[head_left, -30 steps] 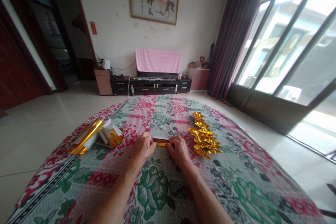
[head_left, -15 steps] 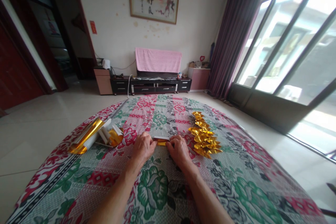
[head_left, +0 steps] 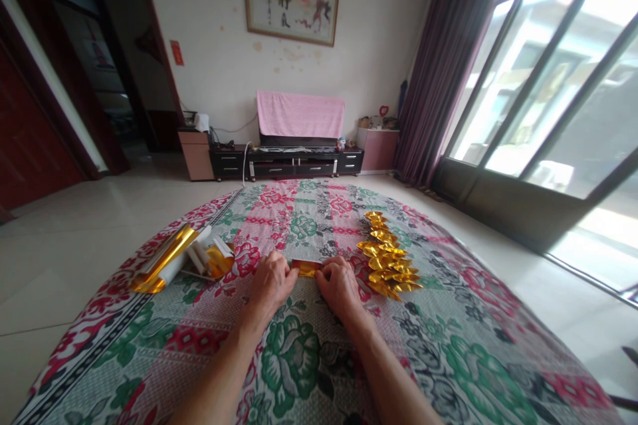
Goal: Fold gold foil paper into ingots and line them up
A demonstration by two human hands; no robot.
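Between my two hands a small sheet of gold foil paper (head_left: 306, 268) is held at its left and right ends, just over the flowered cloth (head_left: 304, 226). My left hand (head_left: 275, 276) pinches the left end between thumb and fingers. At the right end, my right hand (head_left: 339, 284) is closed on it in the same way. The middle strip shows gold; its ends are hidden by my fingers. Right of my right hand lies a row of folded gold foil pieces (head_left: 389, 259) with pointed tips, nested into one another.
On the left of the cloth lie rolled gold foil sheets (head_left: 167, 255) and a loose pile of white-backed foil papers (head_left: 214, 257). Beyond the cloth stands a black low cabinet (head_left: 294, 165) under a pink cloth (head_left: 301, 114). A purple curtain (head_left: 433, 73) hangs beside the large window.
The white edge at the top of the foil paper between my hands has turned out of sight, and more of its gold face shows. Both hands keep nearly the same place.
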